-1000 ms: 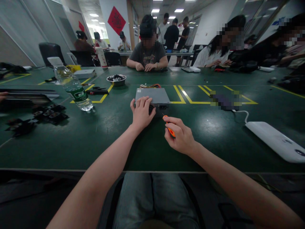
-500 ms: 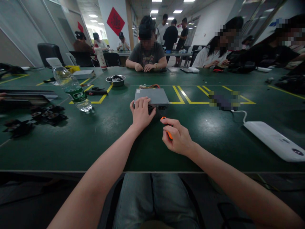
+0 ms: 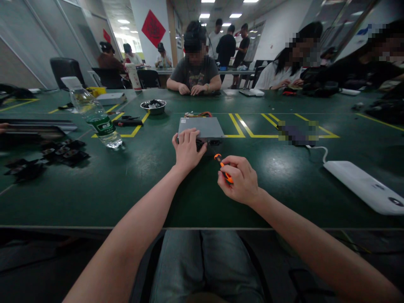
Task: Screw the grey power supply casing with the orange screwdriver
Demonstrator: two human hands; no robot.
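Note:
A grey metal computer power supply [image 3: 208, 126] lies on the green table, with its socket side towards me and coloured wires at its back. My left hand [image 3: 187, 147] grips its left front part, fingers over the top and thumb against the front face. In my right hand [image 3: 240, 179] is a screwdriver [image 3: 226, 169] with an orange and black handle. Its thin shaft points up and left to the front face, close to the socket. Whether the tip touches a screw is too small to tell.
Left of me stand a water bottle [image 3: 102, 124] and several small black parts [image 3: 65, 152]. A metal bowl [image 3: 153, 107] with small items sits behind. On the right lie a white power bank [image 3: 362, 185] and a cabled phone [image 3: 295, 134]. A co-worker [image 3: 195, 63] sits opposite.
My right hand has shifted slightly right, with its fingers now further back on the screwdriver's handle, so more of it shows. My left hand and the power supply stay in place.

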